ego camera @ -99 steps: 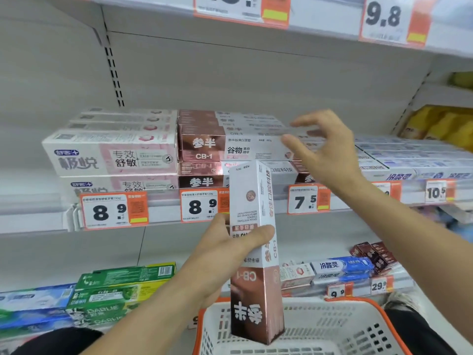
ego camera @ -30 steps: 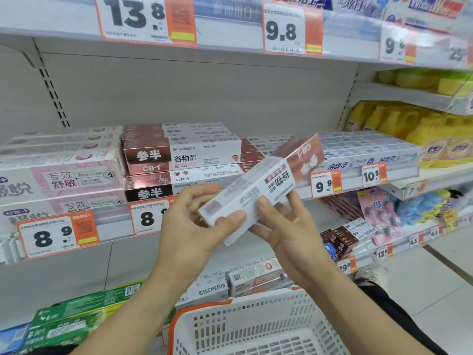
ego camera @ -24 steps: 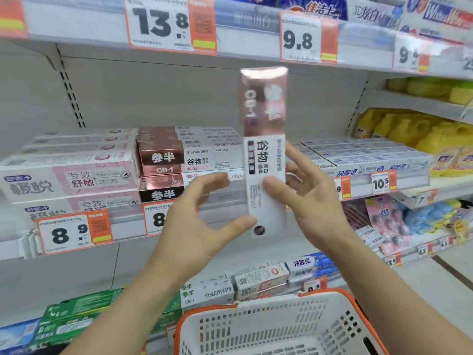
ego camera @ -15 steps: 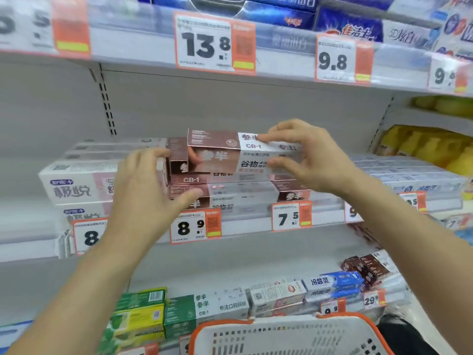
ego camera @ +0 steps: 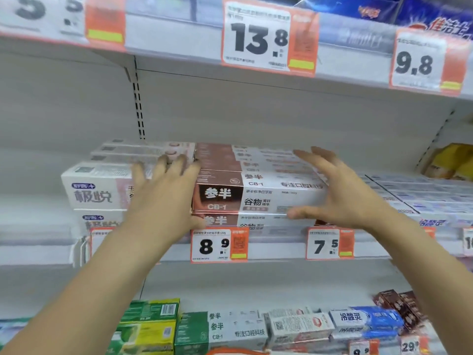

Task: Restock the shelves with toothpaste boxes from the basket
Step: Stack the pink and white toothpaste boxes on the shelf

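Note:
A brown-and-white toothpaste box lies flat at the front of the top layer of matching boxes on the middle shelf, above the 8.9 price tag. My left hand is at the box's left end with fingers straight and pointing up. My right hand is spread at its right end, fingers over the top and thumb along the lower front edge. Neither hand grips the box. Only a sliver of the basket's orange rim shows at the bottom edge.
White-and-pink toothpaste boxes are stacked to the left, blue-and-white ones to the right. The upper shelf hangs close overhead. Green, white and blue boxes fill the lower shelf. Yellow packs sit far right.
The box, held upright in front of the shelf a second ago, was turned flat and set on the stack. Both hands have loosened from it and now lie at its ends.

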Demonstrator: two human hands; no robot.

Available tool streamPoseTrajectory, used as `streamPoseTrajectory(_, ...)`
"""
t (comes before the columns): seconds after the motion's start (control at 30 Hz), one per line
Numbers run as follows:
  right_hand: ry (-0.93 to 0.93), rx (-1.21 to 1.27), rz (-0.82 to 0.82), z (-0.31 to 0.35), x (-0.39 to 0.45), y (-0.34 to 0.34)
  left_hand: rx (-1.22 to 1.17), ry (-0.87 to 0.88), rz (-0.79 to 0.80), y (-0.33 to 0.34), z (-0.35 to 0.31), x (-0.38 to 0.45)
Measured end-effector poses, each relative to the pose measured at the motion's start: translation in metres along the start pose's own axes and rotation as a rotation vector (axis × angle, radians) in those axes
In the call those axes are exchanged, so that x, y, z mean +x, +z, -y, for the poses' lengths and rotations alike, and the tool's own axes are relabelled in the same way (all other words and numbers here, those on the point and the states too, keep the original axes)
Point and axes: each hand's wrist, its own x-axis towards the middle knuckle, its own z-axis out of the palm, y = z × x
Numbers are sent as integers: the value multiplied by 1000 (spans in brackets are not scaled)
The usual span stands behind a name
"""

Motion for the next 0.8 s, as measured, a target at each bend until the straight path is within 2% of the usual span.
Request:
streamPoseTrajectory(0.07, 53, -47, 150, -4, 4, -5, 19, 23, -45, 1, 3, -1)
streamPoseTrajectory(0.13, 27, -94, 217, -11, 14, -3, 30, 30, -66, -3, 4, 2)
streamPoseTrajectory(0.43, 28, 0, 295, -20, 29, -1, 33, 26, 122, -8, 9, 18)
streamPoseTrajectory(0.8, 87, -193, 365, 5, 36, 1, 58, 23, 127, -11, 3, 15)
